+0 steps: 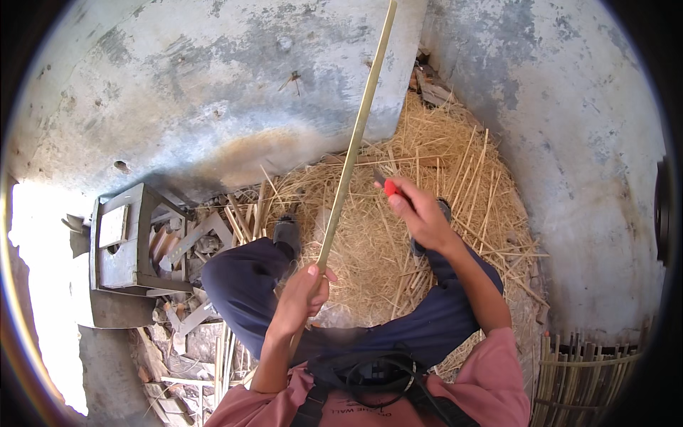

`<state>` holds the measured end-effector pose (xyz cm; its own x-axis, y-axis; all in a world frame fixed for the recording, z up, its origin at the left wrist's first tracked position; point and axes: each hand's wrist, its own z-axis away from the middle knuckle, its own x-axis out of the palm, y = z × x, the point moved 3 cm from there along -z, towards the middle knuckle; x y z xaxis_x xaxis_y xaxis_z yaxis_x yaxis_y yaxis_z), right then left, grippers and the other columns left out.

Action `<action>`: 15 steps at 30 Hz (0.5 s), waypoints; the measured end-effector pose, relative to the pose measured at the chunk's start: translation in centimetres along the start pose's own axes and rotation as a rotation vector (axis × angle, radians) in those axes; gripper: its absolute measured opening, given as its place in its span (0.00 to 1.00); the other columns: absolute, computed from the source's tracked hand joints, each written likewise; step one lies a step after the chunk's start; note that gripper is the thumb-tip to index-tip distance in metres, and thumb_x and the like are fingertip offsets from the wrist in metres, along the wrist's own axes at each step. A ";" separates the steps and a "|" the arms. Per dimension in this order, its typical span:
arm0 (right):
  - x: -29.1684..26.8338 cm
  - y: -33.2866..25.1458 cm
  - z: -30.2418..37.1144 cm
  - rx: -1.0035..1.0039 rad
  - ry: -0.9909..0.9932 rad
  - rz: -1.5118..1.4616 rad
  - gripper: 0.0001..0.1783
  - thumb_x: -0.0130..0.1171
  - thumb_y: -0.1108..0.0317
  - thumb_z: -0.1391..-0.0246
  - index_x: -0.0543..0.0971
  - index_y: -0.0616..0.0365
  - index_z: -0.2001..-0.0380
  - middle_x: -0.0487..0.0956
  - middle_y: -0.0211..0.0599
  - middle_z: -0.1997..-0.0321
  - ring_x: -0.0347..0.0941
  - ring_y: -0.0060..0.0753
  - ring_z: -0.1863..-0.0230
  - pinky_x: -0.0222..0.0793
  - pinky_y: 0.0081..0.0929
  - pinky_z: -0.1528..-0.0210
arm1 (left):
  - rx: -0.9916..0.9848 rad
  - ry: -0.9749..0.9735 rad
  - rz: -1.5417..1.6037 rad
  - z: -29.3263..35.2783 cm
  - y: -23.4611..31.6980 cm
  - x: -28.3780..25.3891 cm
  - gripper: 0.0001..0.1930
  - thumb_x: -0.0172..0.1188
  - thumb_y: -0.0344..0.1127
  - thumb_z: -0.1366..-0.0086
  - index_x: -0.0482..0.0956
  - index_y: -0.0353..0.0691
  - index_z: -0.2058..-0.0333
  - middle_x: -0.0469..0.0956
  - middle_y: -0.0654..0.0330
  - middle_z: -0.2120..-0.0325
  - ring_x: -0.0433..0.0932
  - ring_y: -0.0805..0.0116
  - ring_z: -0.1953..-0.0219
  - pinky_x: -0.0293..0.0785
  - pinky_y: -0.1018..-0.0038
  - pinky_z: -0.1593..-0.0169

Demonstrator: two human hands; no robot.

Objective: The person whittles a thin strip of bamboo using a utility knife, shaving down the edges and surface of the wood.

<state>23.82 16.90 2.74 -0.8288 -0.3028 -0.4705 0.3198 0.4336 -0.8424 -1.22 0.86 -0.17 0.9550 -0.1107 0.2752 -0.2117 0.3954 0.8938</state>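
Observation:
My left hand [304,297] is closed round the lower part of a long, flat, greenish bamboo strip [353,146]. The strip slants up and slightly right, its top reaching the upper edge of the view. To the right of it, my right hand [425,217] is closed on a knife [390,186] with a red handle. A short dark blade points up and left from that fist, apart from the strip. Most of the handle is hidden by my fingers. Both hands are above my bent knees in dark blue trousers [245,285].
Thin straw-coloured shavings [370,242] cover the floor between my feet. At the left stands a worn wooden frame box [124,238] with scrap wood around it. Stained walls [555,142] rise ahead and right. A slatted bamboo basket [587,384] is at the lower right.

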 end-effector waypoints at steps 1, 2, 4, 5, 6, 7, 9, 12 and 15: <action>0.5 -0.8 0.4 -0.006 -0.035 0.003 0.19 0.57 0.60 0.26 0.76 0.62 0.42 0.81 0.43 0.62 0.80 0.37 0.61 0.73 0.32 0.56 | 0.003 0.001 0.008 -0.1 0.1 0.1 0.26 0.39 0.56 0.16 0.75 0.36 0.53 0.59 0.72 0.82 0.53 0.83 0.82 0.49 0.80 0.79; 1.2 -1.3 0.9 -0.012 -0.072 0.007 0.19 0.56 0.60 0.26 0.76 0.61 0.41 0.82 0.43 0.62 0.80 0.37 0.60 0.73 0.32 0.55 | 0.005 0.003 0.018 -0.2 0.1 0.2 0.26 0.38 0.56 0.16 0.75 0.37 0.54 0.59 0.71 0.82 0.52 0.83 0.83 0.48 0.81 0.80; 2.6 -2.1 1.9 -0.044 -0.104 -0.046 0.18 0.58 0.61 0.28 0.74 0.59 0.42 0.83 0.45 0.59 0.83 0.40 0.60 0.75 0.36 0.57 | -0.007 0.006 0.068 -0.4 0.0 0.1 0.25 0.40 0.56 0.16 0.75 0.38 0.55 0.59 0.70 0.82 0.51 0.83 0.84 0.48 0.81 0.81; 3.0 -2.6 2.2 -0.038 -0.137 -0.076 0.18 0.59 0.61 0.28 0.74 0.58 0.43 0.83 0.46 0.59 0.84 0.42 0.61 0.76 0.37 0.58 | -0.022 0.007 0.110 -0.5 -0.1 0.1 0.25 0.41 0.56 0.17 0.74 0.38 0.54 0.60 0.70 0.82 0.51 0.83 0.84 0.47 0.81 0.81; 3.5 -3.0 2.5 -0.033 -0.170 -0.106 0.17 0.59 0.61 0.28 0.73 0.57 0.43 0.84 0.46 0.59 0.85 0.43 0.62 0.76 0.38 0.59 | -0.036 0.008 0.151 -0.5 -0.2 0.1 0.24 0.42 0.56 0.17 0.74 0.38 0.54 0.60 0.70 0.82 0.51 0.84 0.84 0.47 0.81 0.81; 4.1 -2.7 2.8 -0.054 -0.188 -0.066 0.18 0.60 0.58 0.29 0.72 0.55 0.44 0.84 0.48 0.62 0.85 0.49 0.66 0.77 0.40 0.62 | -0.027 0.002 0.142 -0.7 -0.1 0.2 0.21 0.46 0.53 0.18 0.73 0.38 0.51 0.61 0.71 0.80 0.52 0.84 0.83 0.48 0.81 0.80; 5.2 -2.1 3.5 -0.089 -0.240 -0.050 0.19 0.61 0.60 0.30 0.73 0.57 0.43 0.82 0.45 0.61 0.83 0.43 0.64 0.75 0.36 0.61 | -0.011 -0.010 0.125 -0.9 0.2 0.6 0.18 0.53 0.46 0.19 0.70 0.37 0.46 0.62 0.72 0.78 0.55 0.84 0.81 0.50 0.80 0.78; 6.4 -3.0 3.6 -0.103 -0.315 -0.031 0.18 0.62 0.59 0.31 0.75 0.58 0.46 0.82 0.46 0.64 0.82 0.48 0.66 0.75 0.37 0.64 | 0.060 0.031 0.003 -0.8 0.4 0.8 0.19 0.62 0.37 0.24 0.66 0.38 0.42 0.64 0.74 0.76 0.58 0.85 0.79 0.53 0.80 0.77; 7.2 -3.5 3.8 -0.137 -0.316 -0.036 0.17 0.61 0.59 0.30 0.76 0.59 0.48 0.81 0.44 0.67 0.82 0.50 0.69 0.74 0.38 0.65 | 0.128 0.082 -0.024 -1.0 -0.3 0.7 0.23 0.67 0.33 0.27 0.64 0.38 0.42 0.66 0.74 0.76 0.61 0.86 0.76 0.55 0.83 0.73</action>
<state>18.43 10.00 1.29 -0.6486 -0.5587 -0.5169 0.2100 0.5215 -0.8270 -0.31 1.62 -0.61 0.9729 -0.0416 0.2275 -0.2079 0.2736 0.9391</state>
